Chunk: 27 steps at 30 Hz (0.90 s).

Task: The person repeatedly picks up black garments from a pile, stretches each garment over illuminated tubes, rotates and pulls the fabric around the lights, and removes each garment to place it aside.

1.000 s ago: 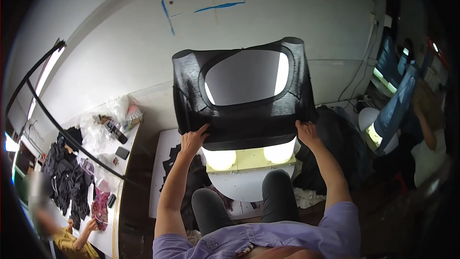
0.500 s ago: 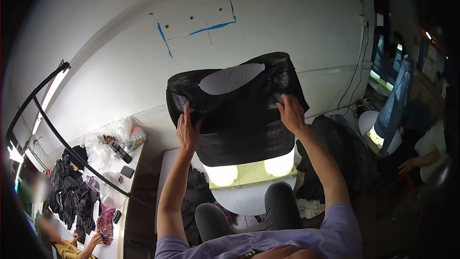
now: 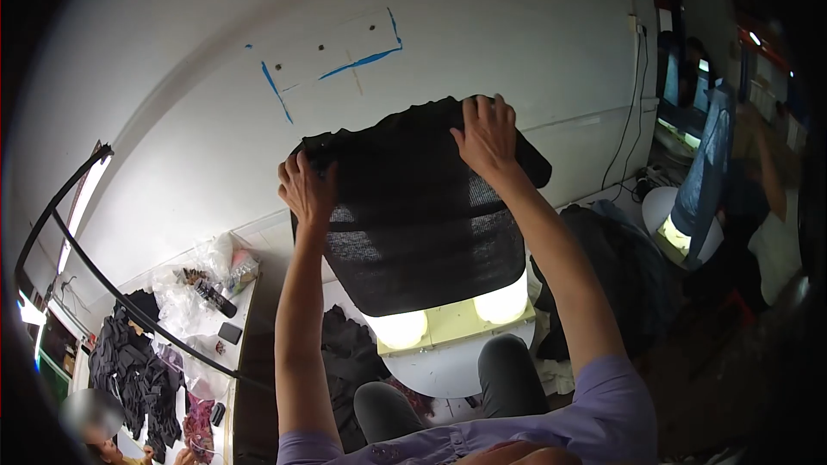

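The black cloth (image 3: 413, 245) covers the upper part of the two lit lamps (image 3: 401, 329), stretching up beyond them. Above and left of the lamps, the left hand (image 3: 307, 191) has its grip pinching the cloth's upper edge; straight above the lamps, the right hand (image 3: 488, 136) pinches that edge too. A dark pile (image 3: 594, 275) lies right of the lamps.

Pale wall (image 3: 198, 77) with blue streaks (image 3: 362, 63), bright tube light (image 3: 83, 198) and white table (image 3: 240, 306) at the left.
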Each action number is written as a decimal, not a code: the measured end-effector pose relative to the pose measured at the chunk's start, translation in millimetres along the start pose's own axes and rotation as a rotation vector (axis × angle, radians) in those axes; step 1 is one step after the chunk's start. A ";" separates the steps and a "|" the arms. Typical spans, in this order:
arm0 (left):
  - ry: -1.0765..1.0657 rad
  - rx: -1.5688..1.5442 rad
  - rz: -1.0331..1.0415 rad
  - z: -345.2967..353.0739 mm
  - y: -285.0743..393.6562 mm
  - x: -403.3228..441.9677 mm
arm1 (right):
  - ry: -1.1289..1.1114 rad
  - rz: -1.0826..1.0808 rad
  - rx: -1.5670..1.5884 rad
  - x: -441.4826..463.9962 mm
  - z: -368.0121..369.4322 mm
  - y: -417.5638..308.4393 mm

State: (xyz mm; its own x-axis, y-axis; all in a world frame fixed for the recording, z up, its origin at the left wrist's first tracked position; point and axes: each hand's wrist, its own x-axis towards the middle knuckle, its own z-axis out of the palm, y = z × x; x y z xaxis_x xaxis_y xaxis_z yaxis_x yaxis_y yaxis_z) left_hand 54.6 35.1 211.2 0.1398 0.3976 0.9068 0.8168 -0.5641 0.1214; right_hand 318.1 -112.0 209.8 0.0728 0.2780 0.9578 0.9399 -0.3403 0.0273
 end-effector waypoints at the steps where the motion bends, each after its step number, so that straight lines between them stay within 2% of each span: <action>1: -0.110 0.052 0.004 -3.7 0.4 10.9 | -0.050 -0.037 -0.031 6.6 10.7 4.7; 2: -0.219 0.106 0.008 -4.2 0.1 18.0 | -0.101 -0.074 -0.060 11.8 20.6 7.0; 3: -0.131 0.171 0.095 1.2 -1.0 19.9 | 0.101 -0.170 -0.171 16.3 25.7 3.5; 6: -0.233 0.357 0.263 16.0 0.8 25.7 | -0.326 -0.315 -0.274 15.4 29.6 -18.1; 7: -0.120 0.381 0.385 24.9 0.0 21.1 | -0.430 -0.326 -0.182 6.8 35.0 -26.0; 8: -0.124 0.466 0.488 29.9 2.7 13.5 | -0.534 -0.335 -0.088 -10.4 45.2 -33.6; 10: -0.168 0.339 0.569 51.8 1.0 -21.6 | -0.574 -0.275 0.038 -70.2 77.9 -39.4; 12: -0.396 0.265 0.571 78.0 -5.6 -83.7 | -0.549 -0.265 0.204 -133.6 94.9 -39.4; 14: -0.410 0.194 0.678 96.3 -17.7 -147.1 | -0.634 -0.148 0.418 -182.4 89.4 -42.1; 16: -0.592 0.053 0.626 83.3 -12.0 -178.4 | -0.925 -0.019 0.462 -211.3 76.0 -46.3; 19: -0.748 -0.043 0.667 88.5 -19.5 -214.1 | -1.072 0.167 0.570 -251.7 69.3 -47.0; 23: -0.808 -0.137 0.669 91.2 -23.3 -226.6 | -0.996 0.327 0.679 -309.3 83.5 -45.0; 27: -0.796 -0.186 0.680 96.9 -24.0 -223.7 | -0.794 0.501 0.802 -326.4 83.6 -60.6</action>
State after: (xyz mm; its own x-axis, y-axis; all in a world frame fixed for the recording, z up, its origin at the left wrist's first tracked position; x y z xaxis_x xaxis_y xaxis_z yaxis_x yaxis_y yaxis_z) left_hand 58.0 29.8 -33.7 0.9155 0.2785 0.2903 0.3405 -0.9207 -0.1907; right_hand 265.2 -107.0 -128.4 0.4030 0.8389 0.3658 0.6687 0.0030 -0.7435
